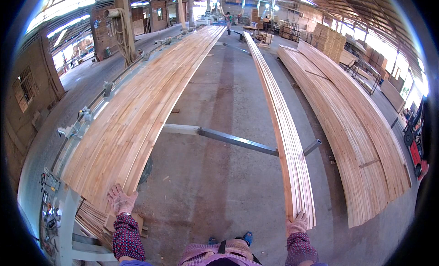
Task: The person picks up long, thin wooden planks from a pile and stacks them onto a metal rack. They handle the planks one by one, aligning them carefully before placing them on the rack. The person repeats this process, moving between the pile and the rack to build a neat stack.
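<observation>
My left hand (121,200), in a pale pink work glove, lies with fingers spread on the near end of a long run of wooden planks (137,101). These planks sit side by side on a pale machine frame (68,215). On the right, my gloved right hand (298,223) is closed around the near end of a narrow bundle of long wooden strips (286,142). The thumb is at the bundle's left side and the fingers lie over its top; their undersides are hidden. A metal crossbar (238,141) supports the bundle partway along.
Wide wooden panels (340,138) lie farther right, with thin sticks across them. Offcut strips (91,220) are heaped below the left planks. A red vehicle (415,151) is at the right edge. Stacked lumber (328,43) stands behind. Concrete floor (210,174) runs between the rows.
</observation>
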### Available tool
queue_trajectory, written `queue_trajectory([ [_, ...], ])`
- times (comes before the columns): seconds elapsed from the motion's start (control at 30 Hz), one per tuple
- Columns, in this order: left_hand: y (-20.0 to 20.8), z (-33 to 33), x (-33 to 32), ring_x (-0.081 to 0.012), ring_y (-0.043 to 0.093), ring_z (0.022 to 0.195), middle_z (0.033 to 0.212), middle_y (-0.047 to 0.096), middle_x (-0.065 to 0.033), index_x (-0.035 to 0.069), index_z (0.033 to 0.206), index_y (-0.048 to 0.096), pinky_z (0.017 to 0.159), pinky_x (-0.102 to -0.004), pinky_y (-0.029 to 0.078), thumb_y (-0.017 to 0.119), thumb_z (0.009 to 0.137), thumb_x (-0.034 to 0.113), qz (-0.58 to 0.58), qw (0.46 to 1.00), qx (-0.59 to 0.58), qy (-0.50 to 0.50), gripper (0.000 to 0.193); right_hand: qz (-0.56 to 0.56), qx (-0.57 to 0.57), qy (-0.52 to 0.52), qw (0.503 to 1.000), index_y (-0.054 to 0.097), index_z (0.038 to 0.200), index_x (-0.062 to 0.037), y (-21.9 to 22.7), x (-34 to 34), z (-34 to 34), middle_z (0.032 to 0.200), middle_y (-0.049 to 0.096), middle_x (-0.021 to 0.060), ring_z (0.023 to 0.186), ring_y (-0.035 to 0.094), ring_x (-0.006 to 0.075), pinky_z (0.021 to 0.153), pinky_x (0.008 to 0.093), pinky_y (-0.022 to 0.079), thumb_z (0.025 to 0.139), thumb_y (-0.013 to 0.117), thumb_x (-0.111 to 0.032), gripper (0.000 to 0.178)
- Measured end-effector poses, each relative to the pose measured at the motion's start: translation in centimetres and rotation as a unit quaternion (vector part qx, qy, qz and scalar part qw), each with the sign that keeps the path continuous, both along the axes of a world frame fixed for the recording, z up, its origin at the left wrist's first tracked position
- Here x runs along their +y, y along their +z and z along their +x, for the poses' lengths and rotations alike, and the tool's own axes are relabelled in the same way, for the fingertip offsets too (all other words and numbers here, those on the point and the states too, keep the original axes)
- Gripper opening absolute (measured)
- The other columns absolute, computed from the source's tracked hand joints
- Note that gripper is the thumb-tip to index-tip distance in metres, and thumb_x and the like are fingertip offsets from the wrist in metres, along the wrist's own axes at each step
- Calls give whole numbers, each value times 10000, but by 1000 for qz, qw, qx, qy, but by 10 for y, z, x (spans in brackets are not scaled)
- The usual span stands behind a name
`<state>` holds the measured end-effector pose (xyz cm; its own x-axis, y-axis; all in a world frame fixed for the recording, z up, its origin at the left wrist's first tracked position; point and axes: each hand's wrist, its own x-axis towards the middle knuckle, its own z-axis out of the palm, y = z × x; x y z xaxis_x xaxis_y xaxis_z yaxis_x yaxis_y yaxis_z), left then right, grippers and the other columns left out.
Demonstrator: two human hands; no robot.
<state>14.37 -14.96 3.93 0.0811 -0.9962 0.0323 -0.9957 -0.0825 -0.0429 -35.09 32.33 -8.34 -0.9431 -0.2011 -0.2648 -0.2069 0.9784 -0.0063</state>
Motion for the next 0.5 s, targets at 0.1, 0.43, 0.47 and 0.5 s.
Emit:
queue_trajectory([
  [0.1, 3, -32, 18, -365, 284, 1441, 1532, 355, -182, 28, 1507, 321, 1189, -511, 208, 669, 738, 614, 20, 1000, 0, 5, 1028, -2, 5, -19, 1000, 297, 1525, -28, 12, -4, 6, 1567, 312, 214, 1449, 293, 371, 1194, 410, 240, 838, 589, -602, 942],
  [0.43, 5, -45, 36, -359, 299, 1432, 1519, 365, -180, 23, 1495, 335, 1198, -498, 190, 667, 753, 567, -1, 999, 4, -32, 978, -41, 7, -28, 999, 336, 1480, -4, 28, -8, 14, 1515, 361, 221, 1384, 372, 367, 1168, 416, 279, 826, 641, -541, 899],
  [0.47, 4, -45, 36, -359, 304, 1428, 1515, 369, -180, 22, 1495, 335, 1198, -498, 191, 666, 753, 566, -4, 999, -1, -32, 978, -36, 10, -17, 999, 331, 1481, -4, 25, -7, 13, 1514, 360, 220, 1384, 370, 366, 1166, 416, 281, 827, 641, -540, 900],
  [0.5, 4, -44, 35, -360, 309, 1425, 1510, 373, -181, 21, 1495, 336, 1197, -498, 193, 664, 752, 565, -8, 999, -6, -33, 978, -31, 14, -5, 999, 326, 1482, -4, 19, -5, 10, 1512, 359, 219, 1384, 368, 365, 1164, 416, 283, 828, 641, -539, 902],
])
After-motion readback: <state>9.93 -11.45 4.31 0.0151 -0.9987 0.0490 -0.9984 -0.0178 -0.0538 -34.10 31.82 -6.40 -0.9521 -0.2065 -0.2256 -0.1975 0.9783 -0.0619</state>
